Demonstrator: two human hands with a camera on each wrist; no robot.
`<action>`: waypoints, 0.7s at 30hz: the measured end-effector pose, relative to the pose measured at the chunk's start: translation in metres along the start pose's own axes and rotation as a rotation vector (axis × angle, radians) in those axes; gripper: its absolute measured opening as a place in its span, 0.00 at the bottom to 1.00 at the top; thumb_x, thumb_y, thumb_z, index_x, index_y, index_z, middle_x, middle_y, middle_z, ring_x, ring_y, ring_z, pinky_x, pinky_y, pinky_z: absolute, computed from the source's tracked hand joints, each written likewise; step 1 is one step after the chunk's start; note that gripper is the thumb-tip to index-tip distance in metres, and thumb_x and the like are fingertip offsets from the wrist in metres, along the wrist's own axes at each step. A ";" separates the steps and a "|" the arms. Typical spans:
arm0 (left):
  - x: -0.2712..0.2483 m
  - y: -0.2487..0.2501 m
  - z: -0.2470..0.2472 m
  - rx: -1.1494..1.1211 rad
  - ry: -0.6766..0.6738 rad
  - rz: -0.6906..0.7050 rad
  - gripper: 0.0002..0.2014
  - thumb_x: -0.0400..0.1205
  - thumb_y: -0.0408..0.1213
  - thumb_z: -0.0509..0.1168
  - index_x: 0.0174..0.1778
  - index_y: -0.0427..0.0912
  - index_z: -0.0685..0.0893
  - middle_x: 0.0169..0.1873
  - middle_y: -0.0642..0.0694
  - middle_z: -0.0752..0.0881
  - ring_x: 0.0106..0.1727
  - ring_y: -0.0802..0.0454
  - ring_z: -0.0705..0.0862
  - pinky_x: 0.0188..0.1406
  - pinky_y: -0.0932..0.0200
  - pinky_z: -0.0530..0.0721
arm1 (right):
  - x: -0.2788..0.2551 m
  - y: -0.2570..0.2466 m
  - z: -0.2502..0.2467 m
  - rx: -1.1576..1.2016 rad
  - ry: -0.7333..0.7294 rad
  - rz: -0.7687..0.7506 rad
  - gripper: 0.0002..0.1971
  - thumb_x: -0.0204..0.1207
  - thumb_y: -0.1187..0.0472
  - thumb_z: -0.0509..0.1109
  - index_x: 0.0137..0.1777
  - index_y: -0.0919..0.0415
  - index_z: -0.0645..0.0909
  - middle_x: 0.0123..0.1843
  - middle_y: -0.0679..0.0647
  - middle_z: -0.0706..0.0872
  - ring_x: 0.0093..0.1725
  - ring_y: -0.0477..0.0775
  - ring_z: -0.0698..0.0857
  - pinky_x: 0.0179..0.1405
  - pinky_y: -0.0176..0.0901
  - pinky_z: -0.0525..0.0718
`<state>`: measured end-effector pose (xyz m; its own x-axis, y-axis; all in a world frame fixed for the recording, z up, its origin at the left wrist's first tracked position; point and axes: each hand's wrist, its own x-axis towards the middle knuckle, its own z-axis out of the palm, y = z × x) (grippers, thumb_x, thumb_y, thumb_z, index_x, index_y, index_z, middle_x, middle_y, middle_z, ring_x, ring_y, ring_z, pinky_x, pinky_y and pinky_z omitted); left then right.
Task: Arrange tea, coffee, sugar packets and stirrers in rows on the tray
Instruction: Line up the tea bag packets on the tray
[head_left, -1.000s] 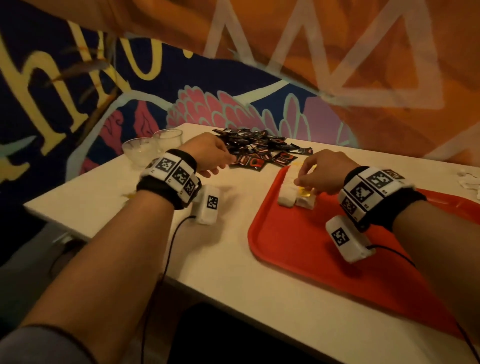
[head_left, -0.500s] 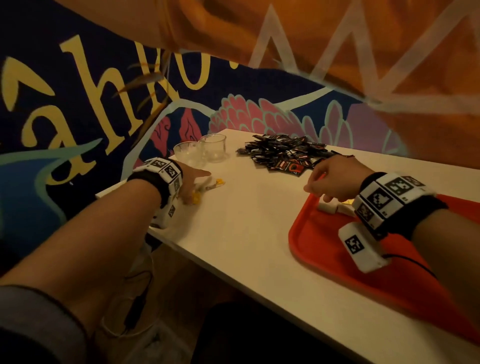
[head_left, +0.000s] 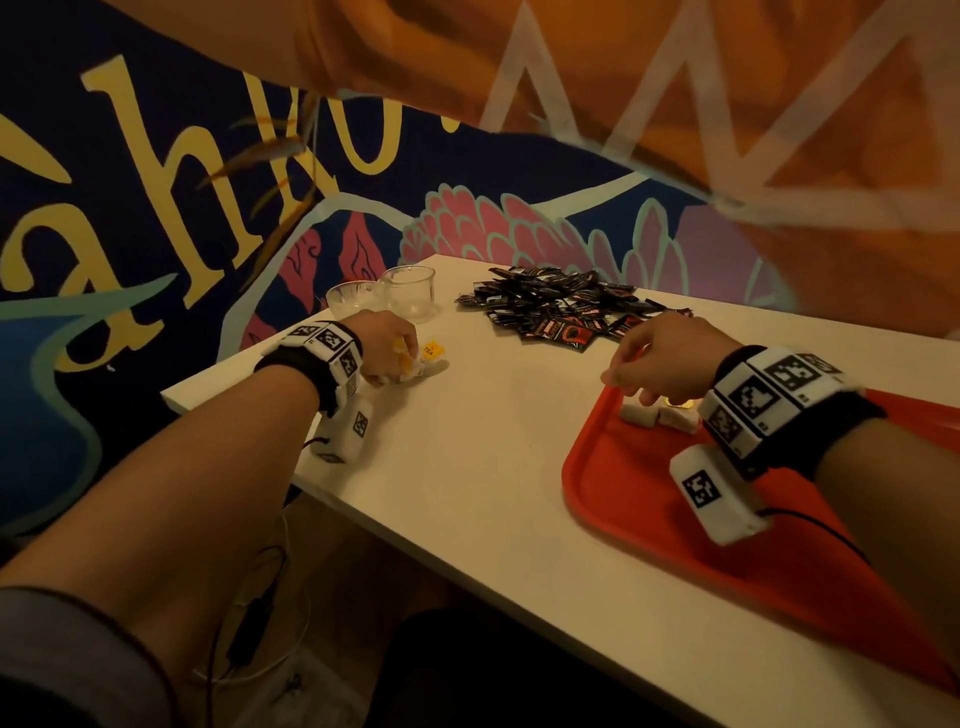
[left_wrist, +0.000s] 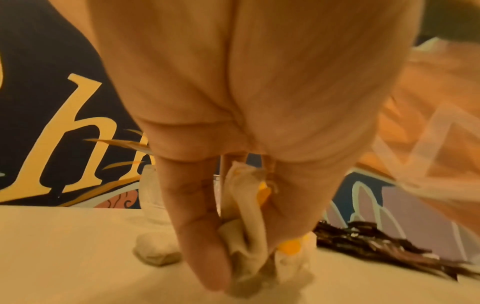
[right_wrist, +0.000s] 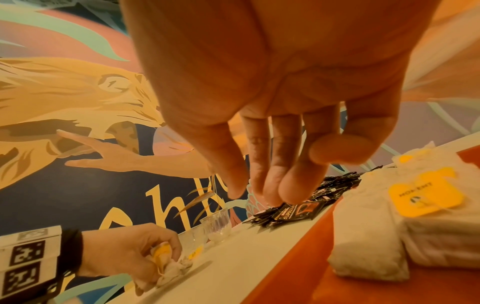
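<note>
Nearest the person, the red plastic tray (head_left: 649, 509) lies flat on the pale bench (head_left: 483, 467), at its right side. At the tray's far left corner a few white paper tea bags with yellow tags (right_wrist: 426, 224) lie side by side, touching one another. The right hand (head_left: 670, 358) hovers just above them, fingers (right_wrist: 275, 164) hanging loosely downward and holding nothing. Across the bench, near its left edge, the left hand (head_left: 387, 345) has its fingers curled round a crumpled bunch of white tea bags (left_wrist: 249, 222), pressing them against the bench top; one loose yellow tea tag (head_left: 432, 349) lies just beside that hand. Farther back, a heap of black coffee sachets (head_left: 561, 306) is spread near the middle of the bench's far edge. Left of the heap stand two small clear glass cups (head_left: 389, 293), just beside each other, before a painted mural wall (head_left: 156, 208).
</note>
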<state>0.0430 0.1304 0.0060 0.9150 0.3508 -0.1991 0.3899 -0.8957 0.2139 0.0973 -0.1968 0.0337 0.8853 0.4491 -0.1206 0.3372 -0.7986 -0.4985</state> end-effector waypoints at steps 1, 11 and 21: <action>0.001 0.001 -0.001 -0.008 0.003 -0.001 0.13 0.78 0.27 0.73 0.52 0.50 0.84 0.56 0.41 0.85 0.43 0.44 0.91 0.33 0.57 0.90 | 0.000 0.000 0.001 0.004 -0.001 0.000 0.07 0.78 0.51 0.75 0.49 0.53 0.85 0.42 0.49 0.90 0.40 0.45 0.89 0.34 0.40 0.82; 0.009 -0.001 0.002 0.393 -0.072 -0.094 0.35 0.73 0.42 0.77 0.75 0.60 0.69 0.65 0.44 0.68 0.55 0.41 0.80 0.57 0.46 0.87 | -0.003 0.011 -0.001 0.005 -0.011 0.012 0.08 0.77 0.52 0.76 0.50 0.53 0.85 0.42 0.49 0.90 0.40 0.46 0.89 0.32 0.39 0.81; 0.009 0.006 0.006 0.328 -0.098 0.113 0.23 0.78 0.33 0.71 0.69 0.56 0.82 0.62 0.47 0.84 0.54 0.46 0.86 0.55 0.53 0.88 | -0.003 0.009 0.001 -0.011 -0.024 0.001 0.08 0.77 0.52 0.76 0.51 0.54 0.85 0.44 0.49 0.90 0.41 0.47 0.89 0.32 0.39 0.81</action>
<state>0.0528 0.1263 -0.0005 0.9300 0.2307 -0.2862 0.2183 -0.9730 -0.0749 0.0980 -0.2051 0.0287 0.8777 0.4577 -0.1419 0.3399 -0.8034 -0.4889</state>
